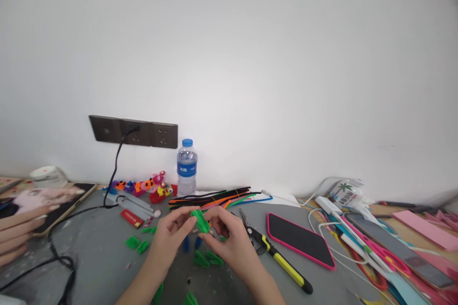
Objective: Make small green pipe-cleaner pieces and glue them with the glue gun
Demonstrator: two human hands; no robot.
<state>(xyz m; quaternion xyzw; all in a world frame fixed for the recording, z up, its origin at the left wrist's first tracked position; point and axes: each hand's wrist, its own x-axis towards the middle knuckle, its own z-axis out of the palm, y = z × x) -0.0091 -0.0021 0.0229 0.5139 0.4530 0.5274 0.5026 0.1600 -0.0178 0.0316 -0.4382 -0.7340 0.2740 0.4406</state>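
Note:
Between the fingertips of both hands is a folded green pipe cleaner piece (200,221). My left hand (175,231) pinches its left end, and my right hand (231,236) grips its right side. More green folded pieces (201,259) lie on the grey table just below the hands, with others (133,242) to the left and near the front edge. Two short blue pieces (198,243) stick out under the hands, partly hidden. Behind the fingers lies a bundle of pipe cleaners (214,198) in black, orange, green and blue.
Yellow-and-black pliers (286,262) and a pink-cased phone (298,240) lie to the right. A water bottle (187,169) stands against the wall beside small colourful figures (146,185). A black cable (114,167) crosses the left side, near another person's hand (17,231).

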